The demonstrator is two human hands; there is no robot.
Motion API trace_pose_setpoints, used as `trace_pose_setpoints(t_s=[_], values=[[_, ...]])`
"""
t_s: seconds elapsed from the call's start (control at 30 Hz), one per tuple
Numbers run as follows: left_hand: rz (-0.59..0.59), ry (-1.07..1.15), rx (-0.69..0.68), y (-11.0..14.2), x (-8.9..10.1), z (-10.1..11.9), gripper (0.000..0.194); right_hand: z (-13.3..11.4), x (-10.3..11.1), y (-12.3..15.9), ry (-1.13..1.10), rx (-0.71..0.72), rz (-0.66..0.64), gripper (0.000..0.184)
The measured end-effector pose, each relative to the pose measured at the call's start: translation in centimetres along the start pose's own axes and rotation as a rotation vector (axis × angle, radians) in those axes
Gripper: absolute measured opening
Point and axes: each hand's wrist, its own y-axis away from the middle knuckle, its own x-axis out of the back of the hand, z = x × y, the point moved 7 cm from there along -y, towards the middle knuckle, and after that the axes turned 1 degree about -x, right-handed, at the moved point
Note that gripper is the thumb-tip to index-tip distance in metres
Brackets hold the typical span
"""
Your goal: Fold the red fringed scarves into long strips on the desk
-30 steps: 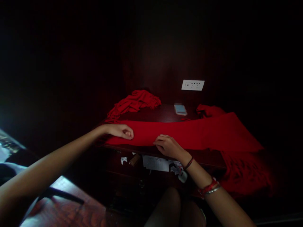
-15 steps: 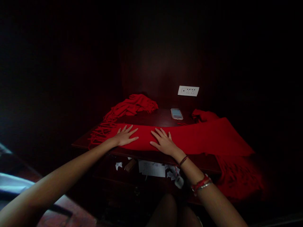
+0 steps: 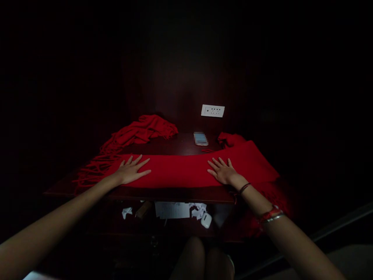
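A red fringed scarf (image 3: 177, 171) lies in a long flat strip across the dark wooden table (image 3: 136, 193). My left hand (image 3: 131, 170) rests flat on it near the left end, fingers spread, close to the tassels. Toward the right part of the strip, my right hand (image 3: 223, 171) also presses flat with its fingers apart. The scarf's right end hangs over the table's side, its fringe dim in shadow. Neither hand grips anything.
Behind the strip on the left is a crumpled red cloth (image 3: 148, 128). A phone (image 3: 201, 139) lies near the back wall, below a white socket panel (image 3: 213, 111). On an open shelf underneath are paper (image 3: 172, 210), crumpled tissue (image 3: 127, 212) and a white earbud case (image 3: 206, 220).
My hands have slid apart along the scarf, the right one farther right and the left nearer the fringe. The whole view has shifted, so the table appears farther left.
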Motion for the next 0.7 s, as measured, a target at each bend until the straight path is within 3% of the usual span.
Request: trace_pose_setpoints(t_s=[0.1, 0.17, 0.27, 0.4, 0.47, 0.63, 0.7], values=[[0.001, -0.003, 0.004, -0.1, 0.0, 0.0, 0.067, 3.6, 0.3, 0.5, 0.047, -0.107, 0.058, 0.057], [0.009, -0.009, 0.009, -0.2, -0.1, -0.1, 0.067, 4.1, 0.9, 0.9, 0.027, -0.133, 0.126, 0.058], [0.002, -0.033, 0.019, -0.2, -0.2, -0.3, 0.067, 2.0, 1.5, 1.2, -0.013, -0.019, 0.205, 0.057], [-0.021, -0.06, 0.009, 0.1, 0.2, 0.0, 0.064, -0.4, 0.8, 1.1, -0.011, 0.14, 0.153, 0.053], [-0.037, -0.075, 0.003, 0.2, 0.3, 0.2, 0.062, 1.1, 0.3, 1.2, 0.003, 0.081, 0.121, 0.052], [-0.049, -0.089, 0.004, -0.3, 0.1, 0.0, 0.059, 7.6, 0.5, 2.2, 0.021, -0.13, 0.089, 0.053], [-0.042, -0.078, 0.007, -0.4, -0.1, -0.3, 0.059, 8.6, 0.9, 2.6, 0.012, -0.171, 0.089, 0.056]])
